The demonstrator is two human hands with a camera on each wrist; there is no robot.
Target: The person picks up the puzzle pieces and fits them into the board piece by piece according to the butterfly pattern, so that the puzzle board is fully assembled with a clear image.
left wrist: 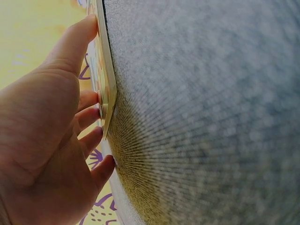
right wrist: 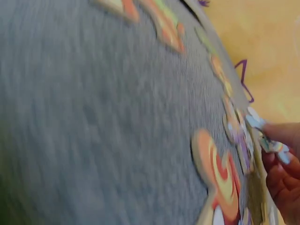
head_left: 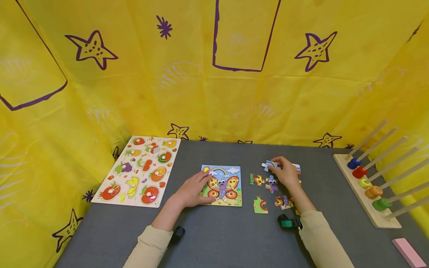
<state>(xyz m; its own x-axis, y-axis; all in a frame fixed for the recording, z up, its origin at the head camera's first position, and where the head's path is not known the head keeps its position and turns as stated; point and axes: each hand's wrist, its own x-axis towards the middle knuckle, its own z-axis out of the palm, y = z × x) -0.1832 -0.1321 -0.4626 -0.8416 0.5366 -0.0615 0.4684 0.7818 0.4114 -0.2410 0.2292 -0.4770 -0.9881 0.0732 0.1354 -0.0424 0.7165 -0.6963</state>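
Note:
My left hand (head_left: 191, 190) rests on a square butterfly puzzle picture (head_left: 231, 183), its thumb along the near edge and its fingers over the left side. In the left wrist view the fingertips touch the thin board (left wrist: 111, 86). To the right, my right hand (head_left: 286, 174) pinches a rainbow puzzle piece (head_left: 270, 164) between thumb and fingers, above the table. The same piece (right wrist: 255, 119) shows tilted in the right wrist view. Below it lie a butterfly-face piece (head_left: 272, 185), a green-edged piece (head_left: 257, 179), a corner piece (head_left: 260, 205) and several others, some partly hidden by the right hand and forearm.
A fruit peg puzzle board (head_left: 139, 175) lies at the left. On the right stands a wooden base (head_left: 368, 203) with upright pegs and coloured rings. A pink block (head_left: 409, 252) lies at the near right. Yellow patterned cloth (head_left: 201, 100) hangs behind the grey table.

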